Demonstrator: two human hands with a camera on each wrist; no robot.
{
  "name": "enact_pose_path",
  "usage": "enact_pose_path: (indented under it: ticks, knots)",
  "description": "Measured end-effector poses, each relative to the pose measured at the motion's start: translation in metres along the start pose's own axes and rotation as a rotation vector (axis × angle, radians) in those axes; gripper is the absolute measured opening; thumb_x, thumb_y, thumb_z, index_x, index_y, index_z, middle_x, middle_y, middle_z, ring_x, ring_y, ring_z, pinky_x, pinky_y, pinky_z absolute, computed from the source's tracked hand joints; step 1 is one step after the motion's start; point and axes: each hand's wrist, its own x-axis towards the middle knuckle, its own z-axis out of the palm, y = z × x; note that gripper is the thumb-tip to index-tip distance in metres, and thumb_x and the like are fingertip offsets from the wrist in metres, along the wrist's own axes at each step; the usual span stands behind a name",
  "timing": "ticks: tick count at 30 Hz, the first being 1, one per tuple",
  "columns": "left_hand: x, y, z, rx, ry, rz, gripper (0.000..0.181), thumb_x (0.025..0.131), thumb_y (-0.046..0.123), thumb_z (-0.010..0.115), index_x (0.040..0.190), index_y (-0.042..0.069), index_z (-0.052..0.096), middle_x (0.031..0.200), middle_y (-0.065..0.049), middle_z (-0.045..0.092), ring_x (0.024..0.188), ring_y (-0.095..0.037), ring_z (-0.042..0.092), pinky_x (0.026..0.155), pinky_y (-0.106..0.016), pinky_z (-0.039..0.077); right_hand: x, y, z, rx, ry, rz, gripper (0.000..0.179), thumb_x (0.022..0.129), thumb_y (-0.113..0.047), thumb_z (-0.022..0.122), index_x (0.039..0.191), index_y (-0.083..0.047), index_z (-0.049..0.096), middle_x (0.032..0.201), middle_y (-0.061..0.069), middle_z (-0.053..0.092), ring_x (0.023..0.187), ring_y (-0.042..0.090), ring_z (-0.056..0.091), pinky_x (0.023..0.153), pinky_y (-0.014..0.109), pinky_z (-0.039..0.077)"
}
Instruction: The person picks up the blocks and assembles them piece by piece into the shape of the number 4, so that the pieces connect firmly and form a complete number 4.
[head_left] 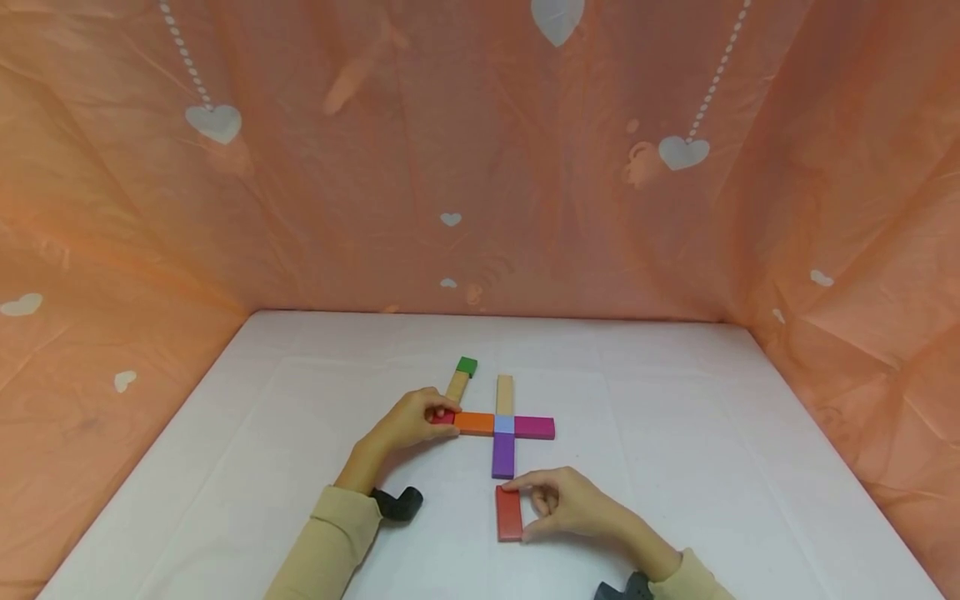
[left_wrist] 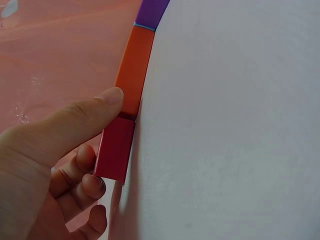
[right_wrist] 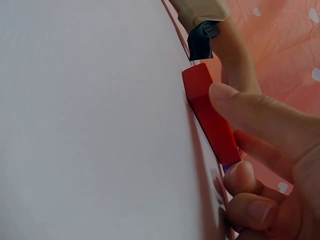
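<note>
Flat wooden blocks form a figure on the white table. My left hand (head_left: 414, 419) is at its left end, thumb and index finger on either side where a crimson block (left_wrist: 115, 150) meets an orange block (head_left: 475, 424). Its thumb tip lies against the orange block's end in the left wrist view; the other fingers curl beside the crimson block. My right hand (head_left: 573, 502) holds a red block (head_left: 509, 515) lengthwise, index finger at its far end and thumb at its near right corner. The red block lies just nearer than a purple block (head_left: 503, 456), a small gap between them.
A light blue square (head_left: 504, 424) joins the orange, purple and magenta (head_left: 535, 427) blocks and a plain wooden block (head_left: 505, 395). Another plain block (head_left: 457, 386), slanted, meets a green block (head_left: 467, 366). Orange curtains (head_left: 480, 167) with hearts surround the table (head_left: 675, 400).
</note>
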Motion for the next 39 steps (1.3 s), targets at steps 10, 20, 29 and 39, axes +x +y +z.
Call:
enact_pose_path:
  ticks: [10,20,29,39]
  knots:
    - [-0.0005,0.0009,-0.0004,-0.005,0.004,0.000,0.028,0.077,0.019,0.081,0.102,0.009,0.074,0.080,-0.004,0.056,0.077,-0.011,0.046,0.066,-0.017,0.038,0.0009,-0.0006,0.0039,-0.002,0.023,0.014,0.050,0.074,-0.019,0.083,0.118,-0.006,0.067,0.059,-0.001,0.044,0.057,-0.006,0.039,0.055,0.013,0.033]
    - [-0.0009,0.0016,-0.0005,-0.001,0.001,0.008,0.028,0.077,0.019,0.081,0.102,0.008,0.074,0.080,-0.004,0.056,0.076,-0.010,0.046,0.066,-0.017,0.039,0.0023,0.0001,0.0086,-0.020,0.045,0.034,0.049,0.073,-0.020,0.083,0.117,-0.007,0.067,0.061,-0.010,0.043,0.056,-0.007,0.037,0.056,0.013,0.034]
    - [-0.0015,0.0022,-0.0008,0.013,0.006,0.023,0.028,0.077,0.019,0.081,0.102,0.008,0.074,0.080,-0.003,0.055,0.076,-0.009,0.046,0.067,-0.017,0.039,0.0029,-0.0011,0.0092,-0.021,0.052,0.042,0.049,0.073,-0.021,0.084,0.117,-0.007,0.067,0.060,-0.010,0.042,0.056,-0.007,0.037,0.057,0.013,0.033]
    - [-0.0011,0.0013,-0.0007,0.012,0.014,0.037,0.029,0.076,0.019,0.081,0.102,0.008,0.075,0.078,-0.004,0.055,0.075,-0.008,0.046,0.065,-0.017,0.039,0.0022,-0.0017,0.0090,0.007,0.055,0.028,0.050,0.072,-0.018,0.084,0.117,-0.005,0.067,0.059,-0.004,0.044,0.056,-0.005,0.037,0.055,0.013,0.032]
